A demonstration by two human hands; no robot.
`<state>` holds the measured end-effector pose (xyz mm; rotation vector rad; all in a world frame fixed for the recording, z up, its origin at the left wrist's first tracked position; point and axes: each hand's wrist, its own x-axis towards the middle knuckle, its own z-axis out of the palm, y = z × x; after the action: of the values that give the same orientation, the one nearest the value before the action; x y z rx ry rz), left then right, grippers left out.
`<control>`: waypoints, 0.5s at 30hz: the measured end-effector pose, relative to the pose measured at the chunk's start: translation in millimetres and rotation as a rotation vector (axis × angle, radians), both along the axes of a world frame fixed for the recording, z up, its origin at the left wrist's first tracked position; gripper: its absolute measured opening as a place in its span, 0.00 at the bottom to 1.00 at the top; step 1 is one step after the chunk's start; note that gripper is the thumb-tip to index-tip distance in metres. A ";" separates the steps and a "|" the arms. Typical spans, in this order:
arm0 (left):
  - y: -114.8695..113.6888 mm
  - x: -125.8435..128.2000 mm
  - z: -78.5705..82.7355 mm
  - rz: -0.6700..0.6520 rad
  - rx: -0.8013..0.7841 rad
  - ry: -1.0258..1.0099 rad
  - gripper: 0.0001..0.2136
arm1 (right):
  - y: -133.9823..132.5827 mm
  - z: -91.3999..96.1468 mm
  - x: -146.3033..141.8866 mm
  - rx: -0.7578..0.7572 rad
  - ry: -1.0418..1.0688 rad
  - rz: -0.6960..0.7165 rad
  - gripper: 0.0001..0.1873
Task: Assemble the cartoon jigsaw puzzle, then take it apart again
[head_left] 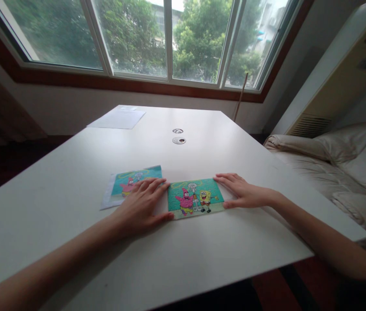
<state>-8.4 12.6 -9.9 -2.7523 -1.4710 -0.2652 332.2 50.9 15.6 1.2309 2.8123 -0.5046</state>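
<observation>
A jigsaw puzzle (195, 198) with a cartoon picture lies flat on the white table, its pieces joined into a rectangle. Pink, grey-green and yellow figures stand on its teal background. At its left edge is my left hand (147, 201), fingers stretched and thumb apart, the tips touching the border. My right hand (246, 192) rests at the opposite edge, also open, with its fingers at the upper corner and its thumb near the lower one. Under and beyond my left hand lies a picture sheet (121, 183) with the same cartoon, partly covered by the fingers.
White paper (118, 119) lies at the far left of the table (72, 172). Two round cable-hole fittings (179, 140) are set into the tabletop. A pale sofa (332, 160) stands along the right side, and a window (170, 39) is beyond the far edge.
</observation>
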 end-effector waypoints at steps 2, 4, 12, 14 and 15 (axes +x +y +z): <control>-0.3 1.2 0.4 0.009 -0.001 0.010 0.37 | -2.6 0.9 -3.6 0.023 0.012 0.001 0.42; -0.9 2.7 1.2 0.016 0.004 0.011 0.37 | -7.2 2.2 -12.9 0.091 0.046 -0.007 0.36; -4.9 5.3 -1.0 0.024 0.045 -0.043 0.32 | -28.5 2.5 -81.1 0.362 0.026 0.025 0.22; -4.7 3.9 -3.2 0.027 0.067 -0.051 0.30 | -30.1 1.4 -88.5 0.374 0.011 0.009 0.23; -4.6 3.1 -4.1 0.028 0.074 -0.052 0.29 | -29.9 0.8 -88.8 0.366 0.005 0.001 0.23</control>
<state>-5.3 8.0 -14.0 -2.6846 -1.4779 -0.3849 243.4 20.9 16.4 1.2763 2.9990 0.0131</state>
